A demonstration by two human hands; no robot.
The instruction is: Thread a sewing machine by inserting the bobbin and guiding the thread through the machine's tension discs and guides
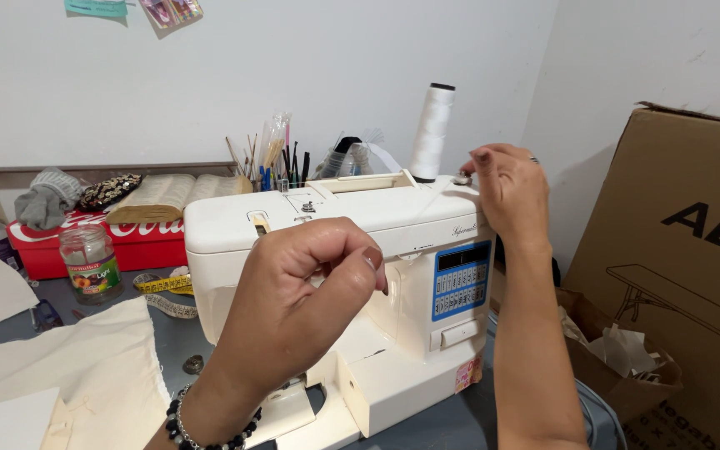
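The cream sewing machine (360, 275) fills the grey table (177, 333) before me, with cream cloth (85, 358) lying to its left. A tall white thread spool (432, 132) stands upright on its top right. My right hand (506, 187) pinches at the machine's top beside the spool; my left hand (302, 300) hovers in front, fingertips (372, 258) pressed together, whether on thread I cannot tell.

One sewing machine (352, 275) — one thread spool (432, 133) — one jar (91, 263)
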